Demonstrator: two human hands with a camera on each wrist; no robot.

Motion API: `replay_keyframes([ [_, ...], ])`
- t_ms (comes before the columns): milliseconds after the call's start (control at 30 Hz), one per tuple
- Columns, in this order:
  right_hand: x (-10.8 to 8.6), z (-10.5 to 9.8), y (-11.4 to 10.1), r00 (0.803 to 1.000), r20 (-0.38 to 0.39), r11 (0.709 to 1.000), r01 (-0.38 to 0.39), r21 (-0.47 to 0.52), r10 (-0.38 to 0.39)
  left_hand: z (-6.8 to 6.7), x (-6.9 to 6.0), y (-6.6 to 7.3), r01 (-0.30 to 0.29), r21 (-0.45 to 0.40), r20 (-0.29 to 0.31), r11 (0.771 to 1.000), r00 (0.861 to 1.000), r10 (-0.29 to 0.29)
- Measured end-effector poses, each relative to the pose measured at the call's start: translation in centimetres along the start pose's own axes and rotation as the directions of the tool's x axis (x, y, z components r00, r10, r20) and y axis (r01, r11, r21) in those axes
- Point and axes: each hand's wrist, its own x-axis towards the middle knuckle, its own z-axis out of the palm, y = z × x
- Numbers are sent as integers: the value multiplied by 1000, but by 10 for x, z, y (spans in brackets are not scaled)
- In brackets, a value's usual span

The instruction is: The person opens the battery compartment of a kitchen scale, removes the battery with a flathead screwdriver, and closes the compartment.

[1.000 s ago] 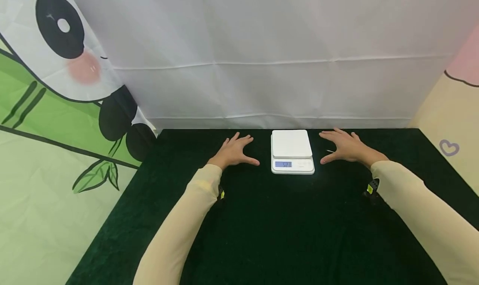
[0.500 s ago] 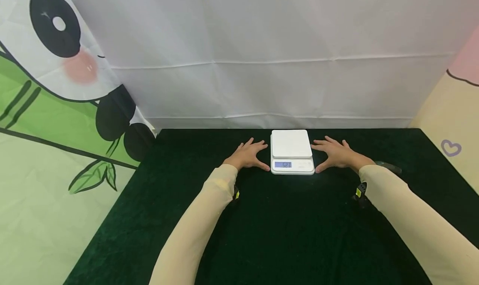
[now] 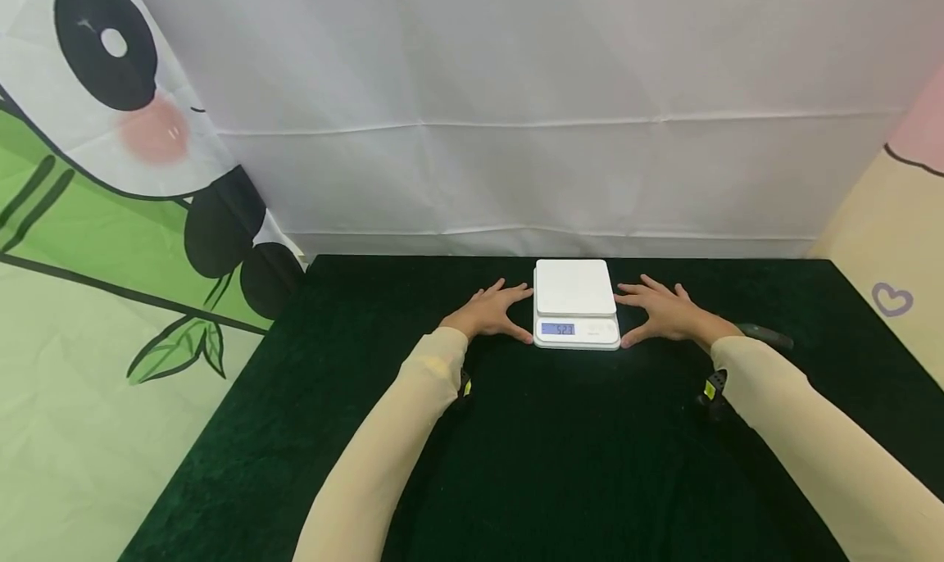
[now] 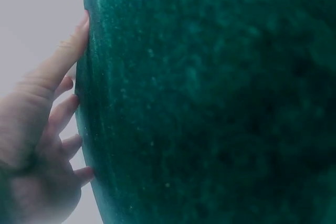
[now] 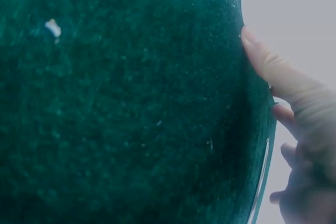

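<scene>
A white digital kitchen scale (image 3: 574, 287) lies flat on the dark green cloth near the table's far edge. Its lit display (image 3: 558, 329) shows digits that look like 523. My left hand (image 3: 483, 312) is at the scale's left side, thumb and fingers spread, with fingertips at its edge. Mirroring it, my right hand (image 3: 667, 312) has spread fingers against or very close to the right side. Whether each fingertip touches is hard to tell. Both wrist views show the hands, left (image 4: 47, 114) and right (image 5: 310, 129), beyond the green cloth; the scale is not seen there.
Behind my right forearm lies a dark, slender, rounded thing (image 3: 767, 335), mostly hidden. A thin pale strip (image 5: 260, 182) shows near the right hand in its wrist view. White cloth (image 3: 472, 177) hangs behind the table, with a cartoon-printed sheet (image 3: 170, 267) at left.
Both hands have come inward from either side to the scale's edges. The dark slender thing behind the right forearm has come into sight. The scale stays where it was on the table.
</scene>
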Motion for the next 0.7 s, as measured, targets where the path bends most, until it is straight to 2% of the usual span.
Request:
replay_keyframes([
  [233,-6,8,9,999,-29,1000,25,2,-25,7,-3,-3,-38,31,9,999,999,38],
  [533,-8,8,11,999,-40,999,36,-2,-36,6,-6,-7,-55,43,19,998,998,54],
  [700,-8,5,13,998,-45,999,41,15,-40,5,-5,-11,-67,51,4,996,998,66],
])
